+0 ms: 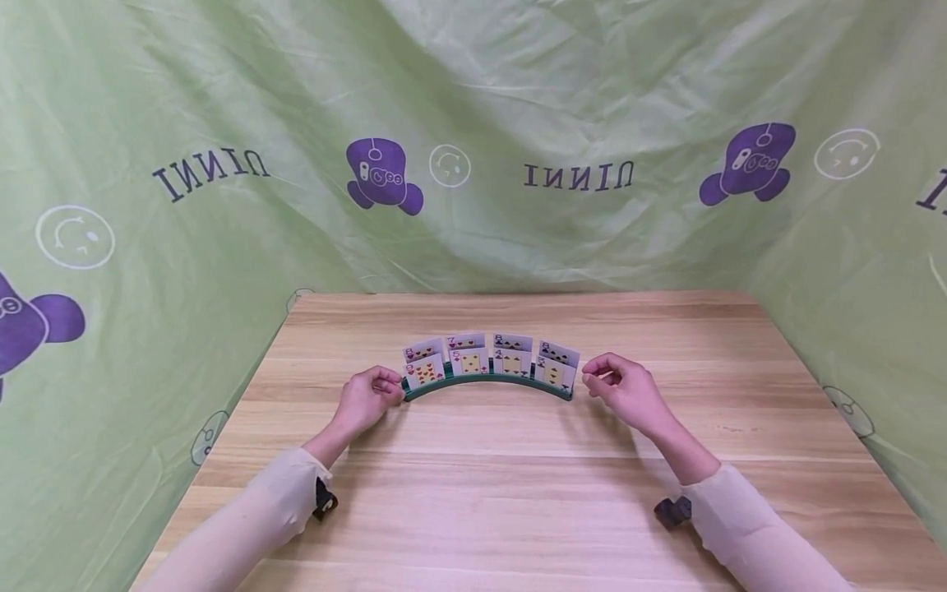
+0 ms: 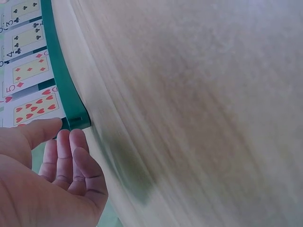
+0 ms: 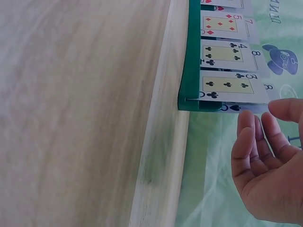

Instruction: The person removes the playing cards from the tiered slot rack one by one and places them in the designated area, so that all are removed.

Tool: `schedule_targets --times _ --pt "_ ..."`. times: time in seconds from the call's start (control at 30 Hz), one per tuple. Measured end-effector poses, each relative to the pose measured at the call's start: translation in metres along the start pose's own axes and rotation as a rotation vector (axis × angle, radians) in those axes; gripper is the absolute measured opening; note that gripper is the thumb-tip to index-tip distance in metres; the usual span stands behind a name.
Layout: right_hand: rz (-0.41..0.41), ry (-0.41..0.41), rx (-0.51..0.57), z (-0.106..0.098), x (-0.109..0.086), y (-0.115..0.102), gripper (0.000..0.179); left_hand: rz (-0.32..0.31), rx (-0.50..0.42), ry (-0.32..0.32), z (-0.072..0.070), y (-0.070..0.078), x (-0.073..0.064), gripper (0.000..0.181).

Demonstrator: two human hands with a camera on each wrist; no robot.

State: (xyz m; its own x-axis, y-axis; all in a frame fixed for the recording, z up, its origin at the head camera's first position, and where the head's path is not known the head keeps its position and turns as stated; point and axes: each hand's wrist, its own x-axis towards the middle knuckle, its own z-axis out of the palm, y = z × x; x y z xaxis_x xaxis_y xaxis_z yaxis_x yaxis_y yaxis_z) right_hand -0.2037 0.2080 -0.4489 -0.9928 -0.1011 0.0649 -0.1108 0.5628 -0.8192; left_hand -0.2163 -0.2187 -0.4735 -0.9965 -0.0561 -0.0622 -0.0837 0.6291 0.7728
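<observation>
A curved green card holder (image 1: 481, 378) stands on the wooden table with playing cards upright in two rows. Its front row shows a hearts card (image 1: 425, 373), a five of diamonds (image 2: 29, 73), a four of clubs (image 3: 221, 55) and a three of clubs (image 3: 229, 86). My left hand (image 1: 367, 396) is at the holder's left end, thumb and fingertips right at the corner, fingers loosely bent. Beside the right end is my right hand (image 1: 620, 385), its fingers loosely curved with nothing between them and a small gap to the cards.
The wooden table (image 1: 488, 485) reaches back to a green cloth (image 1: 518, 238) printed with purple figures, which hangs behind and at both sides. Black straps (image 1: 673, 513) show at both sleeve cuffs.
</observation>
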Motion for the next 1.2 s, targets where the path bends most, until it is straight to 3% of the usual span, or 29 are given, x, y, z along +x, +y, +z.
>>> schedule_targets --times 1.2 --pt "0.057 -0.003 0.038 0.014 0.004 -0.003 0.019 -0.057 -0.041 -0.011 0.008 0.003 0.003 0.028"
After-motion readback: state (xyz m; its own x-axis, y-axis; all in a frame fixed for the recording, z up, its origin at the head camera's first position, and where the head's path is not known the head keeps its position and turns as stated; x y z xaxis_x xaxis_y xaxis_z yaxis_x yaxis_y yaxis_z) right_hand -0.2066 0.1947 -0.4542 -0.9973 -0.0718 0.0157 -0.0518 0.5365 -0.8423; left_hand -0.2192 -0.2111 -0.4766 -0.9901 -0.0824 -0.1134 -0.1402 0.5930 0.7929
